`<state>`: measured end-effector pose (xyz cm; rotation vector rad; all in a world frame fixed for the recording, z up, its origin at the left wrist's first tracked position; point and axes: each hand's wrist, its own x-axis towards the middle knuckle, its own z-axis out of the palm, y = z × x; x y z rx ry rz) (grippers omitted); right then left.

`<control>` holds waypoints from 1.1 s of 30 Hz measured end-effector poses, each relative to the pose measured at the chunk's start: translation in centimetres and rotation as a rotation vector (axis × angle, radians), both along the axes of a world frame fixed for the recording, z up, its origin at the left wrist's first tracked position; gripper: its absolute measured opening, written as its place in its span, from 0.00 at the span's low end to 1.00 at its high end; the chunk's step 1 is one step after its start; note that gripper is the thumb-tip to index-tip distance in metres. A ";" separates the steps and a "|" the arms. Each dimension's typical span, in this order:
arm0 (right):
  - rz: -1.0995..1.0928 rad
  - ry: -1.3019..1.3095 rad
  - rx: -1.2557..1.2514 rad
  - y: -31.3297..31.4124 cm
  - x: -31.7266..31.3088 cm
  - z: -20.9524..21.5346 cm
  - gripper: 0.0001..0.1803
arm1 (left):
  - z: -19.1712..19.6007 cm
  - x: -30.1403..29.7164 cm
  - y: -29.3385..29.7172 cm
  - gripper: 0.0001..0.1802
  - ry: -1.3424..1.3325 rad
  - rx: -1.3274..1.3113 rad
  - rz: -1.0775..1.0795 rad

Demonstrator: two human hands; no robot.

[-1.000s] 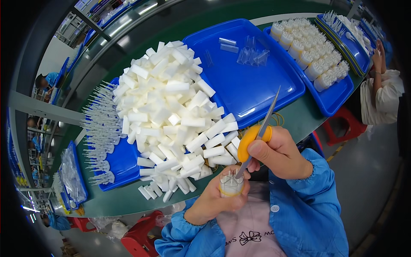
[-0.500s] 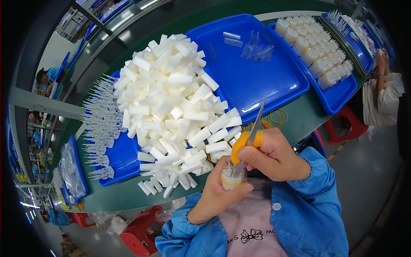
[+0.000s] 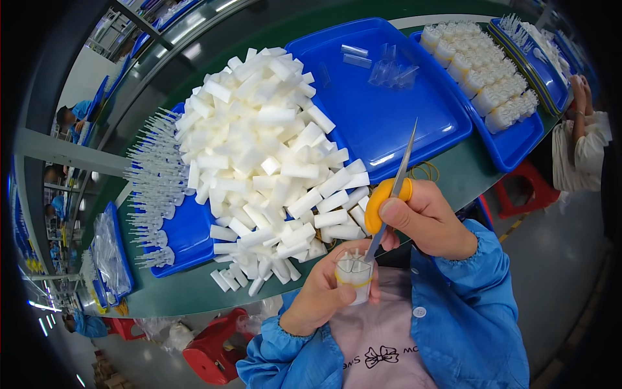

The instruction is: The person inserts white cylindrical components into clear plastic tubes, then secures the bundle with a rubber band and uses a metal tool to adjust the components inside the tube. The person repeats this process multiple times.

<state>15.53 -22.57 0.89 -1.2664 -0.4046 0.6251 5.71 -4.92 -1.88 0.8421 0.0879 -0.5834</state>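
Green bench bearing blue trays, one heaped with white foam blocks toward its near edge. Below that edge, over the lap: small bundle of white pieces clamped in left hand. Right hand closed on yellow-handled scissors, one tip down in bundle.

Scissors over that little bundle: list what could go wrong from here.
1. The scissors point down into the bundle that the left hand grips; the tips sit close to its fingers and could nick them.
2. The heaped white foam blocks spill past the tray edge; a nudge from the right hand could knock some off.
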 end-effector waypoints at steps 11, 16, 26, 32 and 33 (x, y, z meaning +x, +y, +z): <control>0.038 0.022 -0.010 0.4 -0.3 0.3 0.17 | -0.5 -1.5 0.8 0.36 0.036 -0.064 0.038; 0.108 0.025 -0.040 0.8 -0.9 1.0 0.15 | -0.4 -1.7 0.6 0.35 0.045 -0.026 0.065; 0.069 -0.226 -0.095 0.7 -1.1 0.5 0.16 | -0.5 -1.9 0.3 0.35 0.009 0.015 0.153; 0.064 -0.047 -0.035 1.0 -1.3 0.9 0.15 | -0.3 -1.6 0.3 0.35 0.027 0.008 0.144; 0.063 -0.064 -0.039 1.0 -1.3 0.8 0.15 | -0.3 -1.6 0.2 0.35 0.031 0.003 0.158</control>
